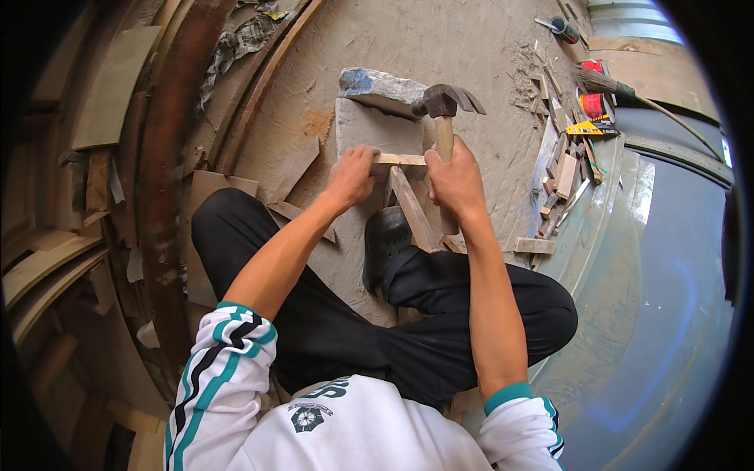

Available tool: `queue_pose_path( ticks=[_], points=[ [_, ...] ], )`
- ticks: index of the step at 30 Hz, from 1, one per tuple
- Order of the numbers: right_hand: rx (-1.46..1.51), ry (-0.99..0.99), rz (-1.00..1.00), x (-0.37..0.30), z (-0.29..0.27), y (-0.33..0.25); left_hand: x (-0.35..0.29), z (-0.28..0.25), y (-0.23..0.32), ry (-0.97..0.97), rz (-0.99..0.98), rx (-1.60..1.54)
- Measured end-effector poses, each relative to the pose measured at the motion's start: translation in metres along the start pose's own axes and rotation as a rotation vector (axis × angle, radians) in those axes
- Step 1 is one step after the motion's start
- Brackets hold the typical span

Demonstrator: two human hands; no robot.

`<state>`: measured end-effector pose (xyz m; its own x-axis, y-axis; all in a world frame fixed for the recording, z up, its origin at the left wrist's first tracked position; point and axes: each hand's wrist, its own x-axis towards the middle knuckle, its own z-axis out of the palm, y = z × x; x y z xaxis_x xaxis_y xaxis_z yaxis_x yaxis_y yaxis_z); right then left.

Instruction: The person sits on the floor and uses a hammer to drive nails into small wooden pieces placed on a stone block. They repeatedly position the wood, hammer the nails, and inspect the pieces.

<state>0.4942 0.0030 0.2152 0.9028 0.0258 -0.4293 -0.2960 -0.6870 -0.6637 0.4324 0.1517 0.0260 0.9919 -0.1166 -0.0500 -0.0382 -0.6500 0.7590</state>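
Floor [393,39] beyond hammer [444,135]: can [560,27], contents unclear

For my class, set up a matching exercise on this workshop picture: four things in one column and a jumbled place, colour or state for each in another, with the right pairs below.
Column one
1. Hammer
2. Rough stone piece
3. Left hand
4. Broom

Column two
A. At the left end of a pale wood strip
B. Near the picture's upper right, its long thin handle slanting toward the right edge
C. Gripped in the right hand
D. Grey, with a bluish patch at its left end

Right pairs: 1-C, 2-D, 3-A, 4-B
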Motion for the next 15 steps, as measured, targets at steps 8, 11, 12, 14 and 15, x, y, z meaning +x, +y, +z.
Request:
queue_pose_path(
  ticks=[8, 11, 12, 14, 15],
  points=[
    [-0.145, -0.197, 0.168, 0.003, 0.001, 0.015, 0.000, 0.001, -0.001, 0.025, 0.027, -0.049],
    [-0.147, -0.058, 0.021, 0.000, -0.003, 0.002, 0.000, -0.001, 0.000, 0.027, 0.029, -0.050],
    [-0.171, -0.024, -0.052, 0.002, 0.000, 0.009, 0.000, -0.002, 0.001, 0.025, 0.027, -0.049],
    [-0.218, -0.020, -0.075, 0.001, 0.006, 0.020, 0.001, -0.003, 0.002, 0.004, 0.004, -0.051],
    [-0.240, -0.052, -0.024, -0.001, 0.009, 0.025, 0.001, -0.004, 0.003, -0.016, -0.019, -0.052]
  ],
)
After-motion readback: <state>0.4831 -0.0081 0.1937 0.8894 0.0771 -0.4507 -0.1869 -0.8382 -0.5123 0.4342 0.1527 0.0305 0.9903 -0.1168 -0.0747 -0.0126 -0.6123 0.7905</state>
